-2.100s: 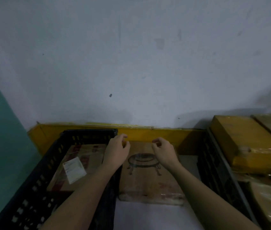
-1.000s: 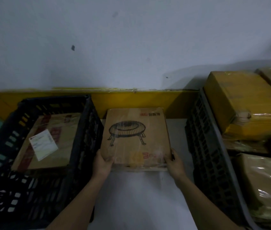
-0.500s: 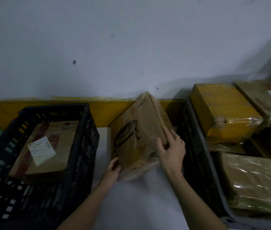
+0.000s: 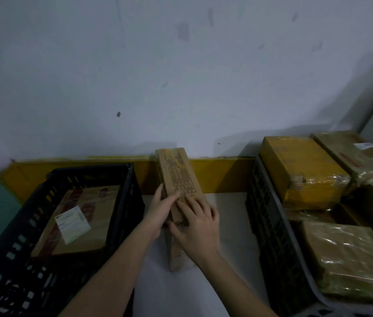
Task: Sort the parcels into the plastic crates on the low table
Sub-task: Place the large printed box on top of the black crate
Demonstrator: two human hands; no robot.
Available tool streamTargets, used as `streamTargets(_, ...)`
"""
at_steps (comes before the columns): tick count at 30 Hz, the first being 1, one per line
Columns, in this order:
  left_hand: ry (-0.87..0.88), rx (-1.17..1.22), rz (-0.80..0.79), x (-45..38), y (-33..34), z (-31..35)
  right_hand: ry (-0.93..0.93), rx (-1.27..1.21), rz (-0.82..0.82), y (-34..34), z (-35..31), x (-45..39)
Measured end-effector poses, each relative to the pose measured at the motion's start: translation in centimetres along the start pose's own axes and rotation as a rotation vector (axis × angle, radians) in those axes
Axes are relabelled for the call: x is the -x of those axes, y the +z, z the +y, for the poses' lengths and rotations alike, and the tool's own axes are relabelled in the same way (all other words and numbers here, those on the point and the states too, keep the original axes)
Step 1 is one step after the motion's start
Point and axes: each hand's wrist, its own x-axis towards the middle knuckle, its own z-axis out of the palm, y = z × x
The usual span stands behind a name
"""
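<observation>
Behind the low table rises a pale, scuffed wall, with a yellow board running along its foot. On the right stands a grey plastic crate heaped with yellow and brown parcels wrapped in clear film. On the left stands a black slotted plastic crate holding a flat brown cardboard parcel with a white shipping label on top. Between the two crates lies a bare strip of the white tabletop, and on it a flat brown cardboard box stands on edge, its narrow printed side turned up and tilted a little toward the wall. The right hand lies over the near part of that edge, fingers spread across it and thumb curled round the near left side. The left hand grips the box from its left face, fingertips hooked over the top edge, touching the right hand's fingers.
</observation>
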Motion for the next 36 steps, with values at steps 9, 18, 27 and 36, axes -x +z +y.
streamTargets(9, 0.003, 0.044, 0.040, 0.6, -2.4, -1.1, 0.496, -0.639, -0.137, -0.2, 1.4, -0.2)
streamTargets(18, -0.067, 0.261, 0.052, 1.4, -2.9, -2.6, 0.312, -0.869, -0.101, 0.7, 0.1, 1.3)
streamTargets(27, -0.371, 0.101, -0.067, 1.6, -2.7, -5.8, 0.149, -0.086, -0.386, 1.5, -0.2, 4.8)
streamTargets(36, -0.412, 0.053, 0.056, 1.5, -5.3, -11.1, 0.344, -0.455, -0.437, 1.1, 4.2, 5.8)
